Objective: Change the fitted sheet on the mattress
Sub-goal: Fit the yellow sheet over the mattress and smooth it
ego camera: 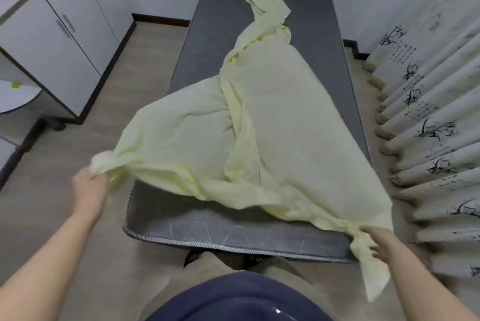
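A pale yellow sheet (272,123) lies crumpled and twisted along the bare grey mattress (207,227), reaching its far end. My left hand (89,187) grips a bunched corner of the sheet, held out past the mattress's left edge above the floor. My right hand (381,242) holds the sheet's other near corner at the mattress's front right corner, where a strip of cloth hangs down over the edge. The near end of the mattress is uncovered.
White cabinets (59,35) stand along the left wall, with open wooden floor (52,204) between them and the mattress. A pleated curtain with ink bamboo prints (428,118) runs close along the right side. I stand at the mattress's foot.
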Available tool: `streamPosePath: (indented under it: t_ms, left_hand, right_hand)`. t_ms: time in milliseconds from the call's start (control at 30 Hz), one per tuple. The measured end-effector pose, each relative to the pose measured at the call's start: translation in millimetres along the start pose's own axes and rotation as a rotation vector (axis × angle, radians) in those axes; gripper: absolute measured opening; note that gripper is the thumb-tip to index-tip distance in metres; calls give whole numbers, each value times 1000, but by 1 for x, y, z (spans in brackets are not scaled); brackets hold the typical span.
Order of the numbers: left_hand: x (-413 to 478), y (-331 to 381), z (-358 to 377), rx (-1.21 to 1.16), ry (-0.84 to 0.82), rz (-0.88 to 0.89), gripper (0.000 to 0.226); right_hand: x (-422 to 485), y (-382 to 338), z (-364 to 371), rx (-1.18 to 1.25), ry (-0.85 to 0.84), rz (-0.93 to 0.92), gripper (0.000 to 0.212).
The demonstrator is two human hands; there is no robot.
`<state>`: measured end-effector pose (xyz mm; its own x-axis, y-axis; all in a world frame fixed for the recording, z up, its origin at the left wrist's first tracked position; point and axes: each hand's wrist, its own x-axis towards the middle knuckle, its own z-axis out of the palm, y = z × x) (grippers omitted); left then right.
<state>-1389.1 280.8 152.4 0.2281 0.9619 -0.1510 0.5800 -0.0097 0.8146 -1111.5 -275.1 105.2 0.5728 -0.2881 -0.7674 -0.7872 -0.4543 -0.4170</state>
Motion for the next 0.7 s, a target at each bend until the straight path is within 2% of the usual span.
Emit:
streamPosePath:
  t_ms: [100,200,267,333,367,400,467,500,533,600,700]
  left_hand:
    - [-46,72,27,-72,-274,231,25]
    - [-86,120,30,-313,-484,337,29]
    - [-105,138,17,-427,-546,361,30]
    - [-111,143,-1,-512,-559,365,21]
    - [-110,141,-11,-544,-554,367,19]
    - [-106,137,-21,-555,-537,379,21]
    - [-92,124,-40,-519,-461,397,30]
    - [-80,111,-48,-479,-383,376,35]
    - [-67,95,-56,-427,-289,337,43]
    - [-42,60,-72,-329,-124,214,47]
    - [-14,4,-88,-195,5,67,36]
  right_hand:
    - [-28,-28,63,-243,-182,-255,71]
    - [-79,-55,141,-609,-380,-719,101]
    - [-108,-58,188,-887,-465,-953,123]
    - [-134,-51,227,-1026,-460,-1003,128]
    - [-142,-48,244,-1015,-406,-990,119]
    - [-147,-46,256,-943,-322,-990,99]
    - [-147,-49,265,-742,-177,-1000,46]
    - [-144,-50,263,-663,-183,-978,23]
    - [-139,-49,257,-620,-219,-938,13]
    - [-123,-44,238,-711,-214,-892,14]
    - [-94,-30,199,-973,-24,-876,24]
